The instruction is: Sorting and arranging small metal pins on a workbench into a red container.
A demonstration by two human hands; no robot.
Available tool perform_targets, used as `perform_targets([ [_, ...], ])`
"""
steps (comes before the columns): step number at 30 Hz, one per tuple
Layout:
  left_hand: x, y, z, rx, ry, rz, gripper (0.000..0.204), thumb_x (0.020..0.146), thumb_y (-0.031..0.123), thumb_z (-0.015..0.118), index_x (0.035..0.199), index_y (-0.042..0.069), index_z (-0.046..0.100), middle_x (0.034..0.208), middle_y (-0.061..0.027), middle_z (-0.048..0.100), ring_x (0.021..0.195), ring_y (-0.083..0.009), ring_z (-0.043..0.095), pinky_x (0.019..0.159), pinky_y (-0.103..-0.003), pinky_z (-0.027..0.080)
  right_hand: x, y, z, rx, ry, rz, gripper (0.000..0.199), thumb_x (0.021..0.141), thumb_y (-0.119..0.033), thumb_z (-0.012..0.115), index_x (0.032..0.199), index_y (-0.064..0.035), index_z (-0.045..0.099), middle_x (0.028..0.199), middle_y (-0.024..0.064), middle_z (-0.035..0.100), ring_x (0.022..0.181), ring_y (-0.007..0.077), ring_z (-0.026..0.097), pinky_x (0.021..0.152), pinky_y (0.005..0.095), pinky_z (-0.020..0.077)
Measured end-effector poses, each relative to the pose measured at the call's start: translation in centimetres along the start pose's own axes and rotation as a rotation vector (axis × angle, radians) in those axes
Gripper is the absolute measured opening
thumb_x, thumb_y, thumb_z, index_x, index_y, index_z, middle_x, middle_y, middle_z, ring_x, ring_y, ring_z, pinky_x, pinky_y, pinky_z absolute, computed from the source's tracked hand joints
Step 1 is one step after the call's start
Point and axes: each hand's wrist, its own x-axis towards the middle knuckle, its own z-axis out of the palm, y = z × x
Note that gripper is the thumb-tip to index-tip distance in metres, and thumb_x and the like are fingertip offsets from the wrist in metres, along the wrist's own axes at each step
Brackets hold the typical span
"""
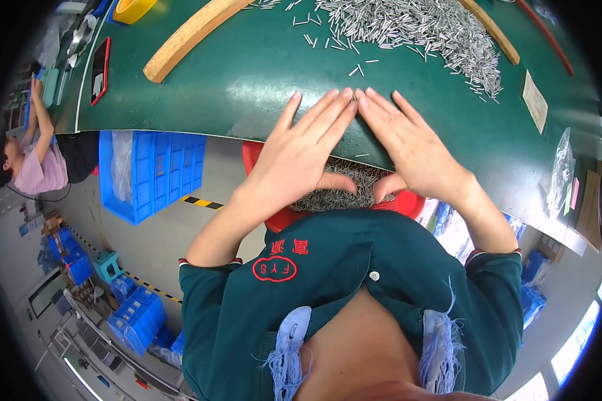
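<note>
Quietly, you are placing both hands palm down across the near edge of the green surface (234, 100), your left hand (297, 154) and right hand (418, 150) angling inward until their leading fingertips are almost meeting. Your fingers are stretching out straight, the little ones standing apart from the rest, and neither hand is gripping anything that shows. Both thumbs are pointing inward over a red basket (251, 157), which is sitting just below the near edge and carrying a load of thin metal pins (331, 197). A lone pin (362, 156) is lying at that edge, between your hands. Well back from the near edge, a large pile of silvery pins (408, 27) is spreading between two wooden strips, one to the left (187, 41) and one to the right (495, 33). A red-edged phone (100, 71) is lying toward the left edge, a pale card (534, 101) toward the right. Beyond the left edge, a co-worker (41, 167) in pink is reaching forward.
</note>
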Motion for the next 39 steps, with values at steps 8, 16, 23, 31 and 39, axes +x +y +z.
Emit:
perform_targets([
  [8,-3.5,-0.4,0.1,-0.036,0.089,-0.092,0.095,0.071,0.063,0.067,0.146,0.008,0.047,0.153,-0.0066,0.044,0.142,-0.0244,0.041,0.117,-0.057,0.024,-2.1,-2.1,-0.6,-0.03,0.019,0.092,0.115,0.062,-0.065,0.067,0.153,-0.0042,0.033,0.157,0.0148,0.036,0.147,0.0289,0.032,0.121,0.05,0.0224],
  [16,-6.3,0.1,0.5,-0.037,0.112,0.022,0.08,0.074,0.058,0.069,0.137,0.01,0.058,0.147,-0.0035,0.052,0.137,-0.0221,0.047,0.115,-0.059,0.026,-5.0,-2.7,-0.5,-0.089,-0.08,0.104,0.097,0.069,-0.057,0.068,0.15,-0.0093,0.042,0.156,0.008,0.04,0.146,0.0252,0.035,0.121,0.0487,0.023],
  [23,-3.7,0.1,1.1,-0.032,0.146,0.06,0.082,0.076,0.06,0.065,0.139,0.008,0.057,0.145,-0.0067,0.054,0.136,-0.0239,0.05,0.116,-0.055,0.027,-2.6,-2.5,-0.3,-0.082,-0.022,0.074,0.076,0.082,-0.045,0.068,0.145,-0.0088,0.047,0.153,0.0091,0.045,0.143,0.0247,0.04,0.119,0.0486,0.0284],
  [31,-1.3,-0.7,0.4,-0.004,0.177,0.004,0.086,0.073,0.059,0.067,0.139,0.004,0.055,0.145,-0.009,0.053,0.136,-0.026,0.05,0.115,-0.053,0.029,-0.6,-0.9,-0.6,-0.099,0.044,0.069,0.086,0.082,-0.055,0.062,0.149,-0.0056,0.041,0.153,0.0129,0.044,0.144,0.0273,0.038,0.12,0.0497,0.0258],
  [39,-1.1,-0.8,0.1,-0.041,0.178,0.042,0.084,0.071,0.054,0.073,0.135,0.003,0.057,0.141,-0.0108,0.056,0.135,-0.0261,0.05,0.115,-0.052,0.032,-0.1,-0.4,-1.2,-0.013,0.018,0.004,0.098,0.077,-0.064,0.06,0.15,-0.0025,0.038,0.154,0.0161,0.04,0.146,0.0297,0.035,0.12,0.0474,0.0271],
])
